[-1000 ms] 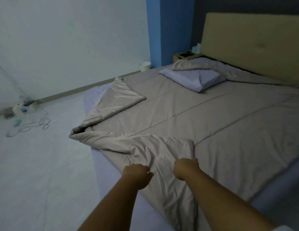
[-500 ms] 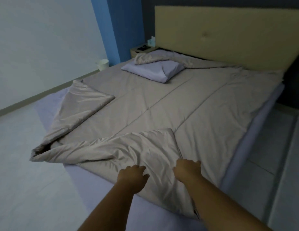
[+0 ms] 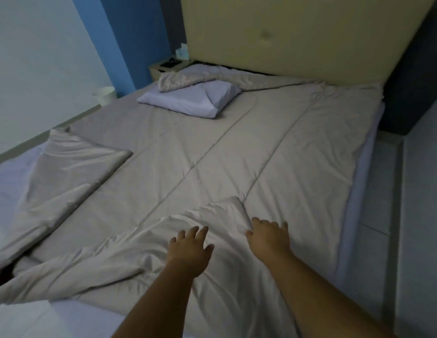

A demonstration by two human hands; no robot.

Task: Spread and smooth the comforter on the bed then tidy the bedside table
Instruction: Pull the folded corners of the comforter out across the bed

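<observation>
Head view down a bed (image 3: 356,191) with a beige comforter (image 3: 237,154) lying across most of it. The left hand (image 3: 190,250) is wide, fingers spread over a fold (image 3: 212,215) at the foot edge. The right hand (image 3: 268,237) rests on the fold's right end, thumb against it; whether it pinches cloth cannot be told.

Likely risks: pressing flat now would set the fold as a crease instead of opening it. A hard tug toward the foot could drag the top edge away from the pillow (image 3: 190,98) or pull the cover off-centre.

The comforter looks thin, slightly shiny and wrinkled, quilted in long seams. Its left side is turned back in a large flap (image 3: 73,167), baring the bed there. Its top edge bunches behind the pillow, partly on it.
</observation>
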